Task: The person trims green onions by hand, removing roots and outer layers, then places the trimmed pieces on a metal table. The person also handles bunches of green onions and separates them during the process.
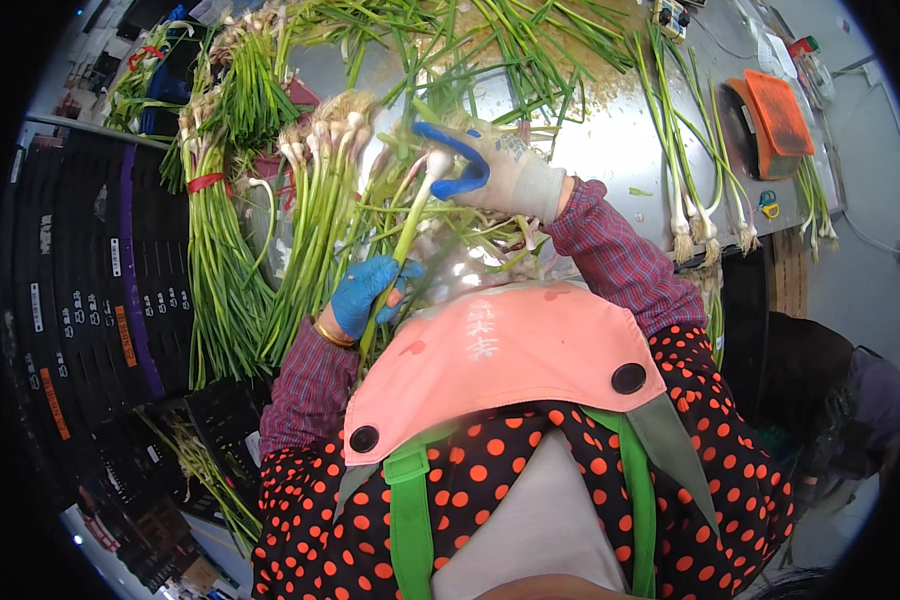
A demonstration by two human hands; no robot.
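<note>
My left hand, in a blue glove with torn fingertips, is closed round the green stalk of a fresh garlic plant. The plant's white bulb points up and away from me. Beside that bulb is my right hand, in a pale work glove with blue-coated fingers; its thumb and forefinger are spread around the bulb, and whether they touch it I cannot tell. Peeled leaves and skins lie in a heap below my hands. Left of them rests a pile of garlic plants, bulbs away from me.
A garlic bundle with a red tie lies at the left. Loose stalks cover the far part of the metal table. More garlic, an orange scale and small scissors are at the right. Black crates stand left. A person is at the right rim.
</note>
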